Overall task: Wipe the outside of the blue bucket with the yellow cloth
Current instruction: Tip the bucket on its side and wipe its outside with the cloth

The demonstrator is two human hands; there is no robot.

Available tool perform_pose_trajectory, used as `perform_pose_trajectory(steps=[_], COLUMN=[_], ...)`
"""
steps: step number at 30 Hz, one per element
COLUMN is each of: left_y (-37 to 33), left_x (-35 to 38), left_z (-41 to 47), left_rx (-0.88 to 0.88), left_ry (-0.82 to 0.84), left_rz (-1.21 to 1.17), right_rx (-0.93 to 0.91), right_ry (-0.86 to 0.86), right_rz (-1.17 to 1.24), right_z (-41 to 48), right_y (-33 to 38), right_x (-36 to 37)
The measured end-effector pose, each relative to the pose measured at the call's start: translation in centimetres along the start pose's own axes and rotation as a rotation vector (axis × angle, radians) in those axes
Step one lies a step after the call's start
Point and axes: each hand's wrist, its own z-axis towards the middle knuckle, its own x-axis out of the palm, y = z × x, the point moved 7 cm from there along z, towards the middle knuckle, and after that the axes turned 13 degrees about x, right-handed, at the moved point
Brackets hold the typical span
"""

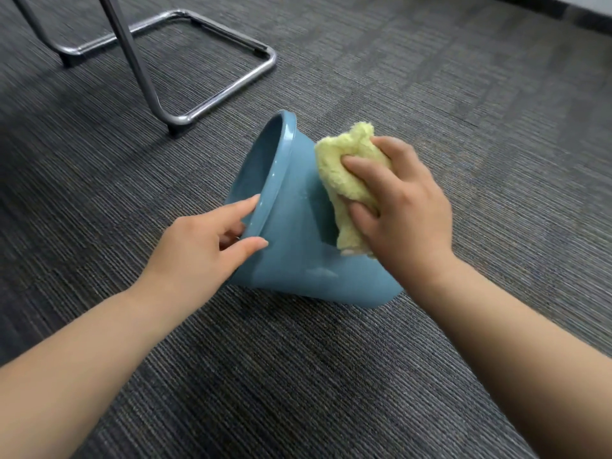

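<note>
Right, from my remote seat the biggest thing is the grey carpet point(463, 127), which fills the whole view, with a chrome chair frame point(231, 91) standing at the far left. In the middle lies the blue bucket point(298, 260), tipped on its side with its mouth turned left, its base to the right and its near wall resting on the carpet. The left hand point(198, 250) pinches the rim, fingers hooked inside and thumb on the outer wall. The right hand point(397, 207) is curled round the bunched yellow cloth point(344, 167) and presses it against the upper outside wall. My worry is that the bucket could roll or skid on its curved side if the wiping push outweighs that rim pinch. The cloth's loose tail might also drag on the carpet and pick up lint. The cloth sits under the right hand's fingers, right of the rim, and the bucket lies between both hands.
</note>
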Motion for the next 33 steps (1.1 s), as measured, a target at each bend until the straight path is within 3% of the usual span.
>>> perform_pose_trajectory(steps=[12,19,28,31,33], left_y=[0.6,0.5,2.4,2.6,2.7], left_x=[-0.2,0.4,-0.1,-0.2,-0.2], left_z=[0.2,0.0,-0.1,0.1,0.1], left_rx=[-0.039,-0.003,-0.117,-0.118,-0.118], left_ry=[0.037,0.029,-0.020,-0.025,-0.039], left_rz=[-0.042,-0.136,-0.144,-0.162,-0.161], right_rx=[-0.244,0.151,-0.252,-0.162,-0.001], right_ry=[0.229,0.161,0.284,0.271,0.241], right_rz=[-0.066,-0.128,-0.051,-0.085,-0.106], right_z=[-3.1,0.2,-4.5,-3.5,-2.6], right_y=[3.5,-1.8,2.8,0.5,-1.6], right_x=[2.8,2.3,3.3,3.3,3.1])
